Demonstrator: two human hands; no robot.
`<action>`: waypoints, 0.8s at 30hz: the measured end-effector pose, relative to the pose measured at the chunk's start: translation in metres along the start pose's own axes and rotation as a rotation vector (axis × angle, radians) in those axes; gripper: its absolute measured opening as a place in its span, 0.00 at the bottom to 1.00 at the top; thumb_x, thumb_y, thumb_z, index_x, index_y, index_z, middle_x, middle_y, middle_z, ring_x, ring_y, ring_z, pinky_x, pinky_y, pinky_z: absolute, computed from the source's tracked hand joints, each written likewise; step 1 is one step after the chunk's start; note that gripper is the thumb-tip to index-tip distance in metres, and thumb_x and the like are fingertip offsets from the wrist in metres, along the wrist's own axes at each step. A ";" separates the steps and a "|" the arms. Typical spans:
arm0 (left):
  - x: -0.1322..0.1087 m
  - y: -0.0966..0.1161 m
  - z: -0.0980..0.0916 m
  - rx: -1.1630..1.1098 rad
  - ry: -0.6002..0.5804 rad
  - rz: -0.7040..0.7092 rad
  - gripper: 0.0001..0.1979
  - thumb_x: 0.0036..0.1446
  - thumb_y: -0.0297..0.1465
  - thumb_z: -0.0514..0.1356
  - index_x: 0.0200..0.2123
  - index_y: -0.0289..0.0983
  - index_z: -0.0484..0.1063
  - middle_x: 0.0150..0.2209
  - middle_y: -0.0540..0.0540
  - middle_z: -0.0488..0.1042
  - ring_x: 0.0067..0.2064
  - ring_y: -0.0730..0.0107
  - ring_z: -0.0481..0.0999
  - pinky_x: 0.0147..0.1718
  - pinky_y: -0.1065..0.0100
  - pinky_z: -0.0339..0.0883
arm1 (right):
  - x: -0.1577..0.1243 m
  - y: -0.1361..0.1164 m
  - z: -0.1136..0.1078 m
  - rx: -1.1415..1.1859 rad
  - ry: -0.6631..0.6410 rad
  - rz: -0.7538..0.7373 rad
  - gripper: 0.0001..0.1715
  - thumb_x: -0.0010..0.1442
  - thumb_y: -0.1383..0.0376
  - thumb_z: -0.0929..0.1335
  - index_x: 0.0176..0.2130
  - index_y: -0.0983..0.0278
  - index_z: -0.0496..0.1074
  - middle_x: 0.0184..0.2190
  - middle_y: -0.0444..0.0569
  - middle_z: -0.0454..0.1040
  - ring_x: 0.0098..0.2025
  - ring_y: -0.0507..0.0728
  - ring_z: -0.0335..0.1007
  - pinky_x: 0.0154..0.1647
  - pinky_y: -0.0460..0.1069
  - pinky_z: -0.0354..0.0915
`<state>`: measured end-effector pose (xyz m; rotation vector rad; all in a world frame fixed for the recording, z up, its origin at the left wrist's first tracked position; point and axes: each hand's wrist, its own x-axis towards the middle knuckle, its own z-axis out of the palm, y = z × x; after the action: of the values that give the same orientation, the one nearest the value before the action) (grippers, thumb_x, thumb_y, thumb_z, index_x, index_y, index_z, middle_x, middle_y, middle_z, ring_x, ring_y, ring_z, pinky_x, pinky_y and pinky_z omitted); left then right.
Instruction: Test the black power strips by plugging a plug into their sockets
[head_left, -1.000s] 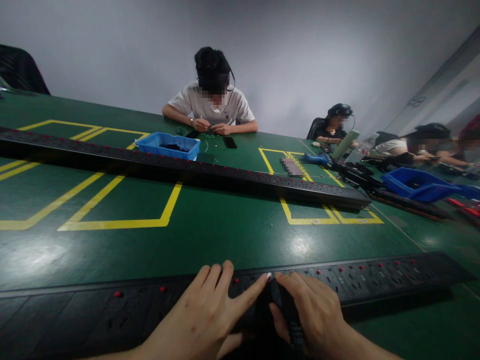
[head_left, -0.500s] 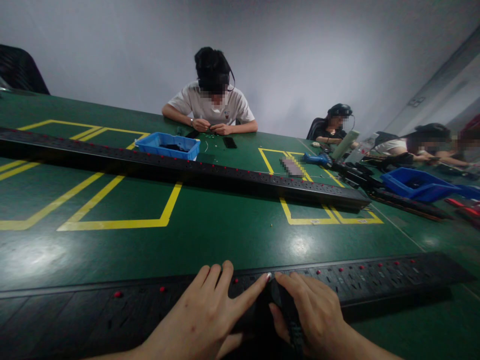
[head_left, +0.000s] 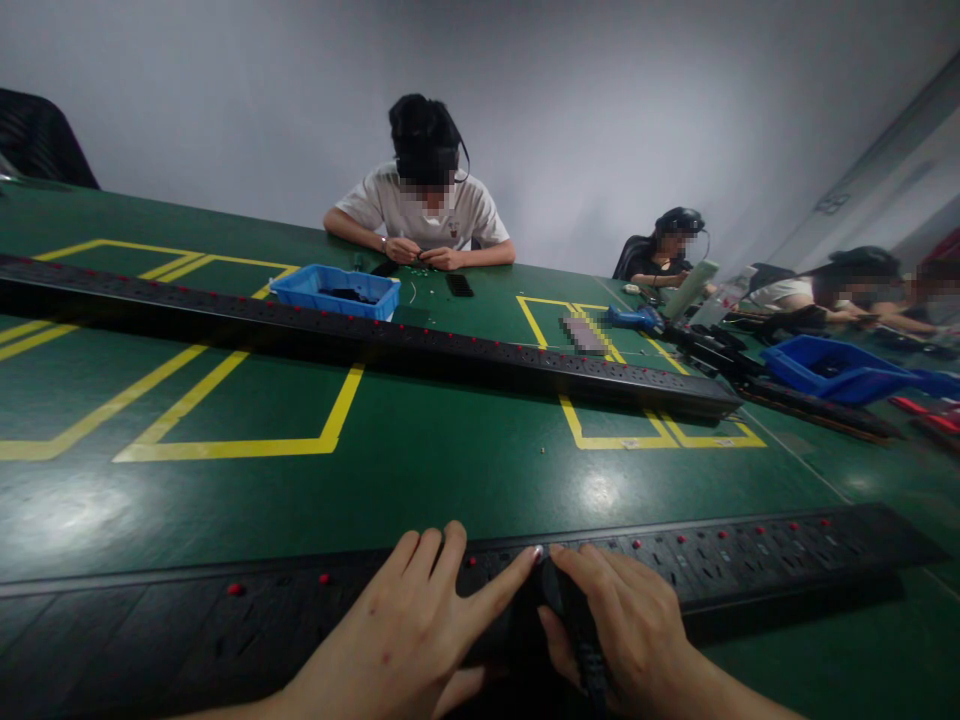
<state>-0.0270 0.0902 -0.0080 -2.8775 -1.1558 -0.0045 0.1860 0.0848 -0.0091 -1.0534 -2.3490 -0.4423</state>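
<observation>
A long black power strip point(head_left: 739, 555) with sockets and red buttons lies along the near edge of the table. My left hand point(head_left: 405, 615) rests across it, its fingers spread and the index finger pointing right to a black plug point(head_left: 553, 585). That plug stands against the strip's top, gripped between the thumb and fingers of my right hand point(head_left: 630, 610). From the plug a black cord point(head_left: 591, 665) runs down toward me beneath the right palm. Whether the plug's pins sit in a socket is hidden.
A second black power strip point(head_left: 450, 355) crosses the green table point(head_left: 465, 470) farther back. Behind it stand a light blue bin point(head_left: 337, 290) and a co-worker point(head_left: 427, 200). To the right are a dark blue bin point(head_left: 832, 370), a bottle point(head_left: 724, 300) and more people.
</observation>
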 end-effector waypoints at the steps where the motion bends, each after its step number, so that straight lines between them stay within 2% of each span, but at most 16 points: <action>1: 0.000 0.000 0.000 0.002 0.002 0.001 0.51 0.46 0.40 0.63 0.62 0.45 0.29 0.51 0.30 0.63 0.48 0.44 0.67 0.40 0.49 0.62 | 0.000 0.000 0.000 0.001 0.001 -0.002 0.15 0.53 0.65 0.62 0.42 0.69 0.64 0.26 0.50 0.72 0.26 0.53 0.70 0.25 0.47 0.66; 11: 0.001 -0.001 0.001 0.026 0.017 0.020 0.52 0.45 0.41 0.64 0.62 0.43 0.29 0.49 0.27 0.64 0.46 0.41 0.68 0.39 0.48 0.63 | 0.000 0.000 0.000 -0.002 0.002 -0.010 0.16 0.53 0.65 0.62 0.42 0.70 0.64 0.27 0.51 0.72 0.25 0.54 0.70 0.24 0.47 0.66; 18: 0.000 0.000 0.002 0.009 0.009 -0.007 0.51 0.45 0.41 0.63 0.62 0.46 0.28 0.50 0.31 0.63 0.47 0.46 0.67 0.41 0.51 0.62 | 0.001 0.000 -0.001 0.006 -0.002 0.003 0.15 0.53 0.65 0.61 0.41 0.68 0.64 0.27 0.49 0.72 0.26 0.53 0.70 0.25 0.46 0.66; 24: 0.000 0.000 0.001 0.015 0.005 0.011 0.52 0.45 0.40 0.64 0.62 0.45 0.29 0.50 0.30 0.63 0.47 0.44 0.67 0.40 0.49 0.62 | 0.001 0.000 0.000 0.003 0.009 -0.001 0.15 0.53 0.65 0.62 0.42 0.68 0.64 0.27 0.50 0.72 0.26 0.53 0.70 0.25 0.46 0.66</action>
<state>-0.0273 0.0905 -0.0093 -2.8691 -1.1338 -0.0025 0.1857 0.0856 -0.0082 -1.0463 -2.3417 -0.4435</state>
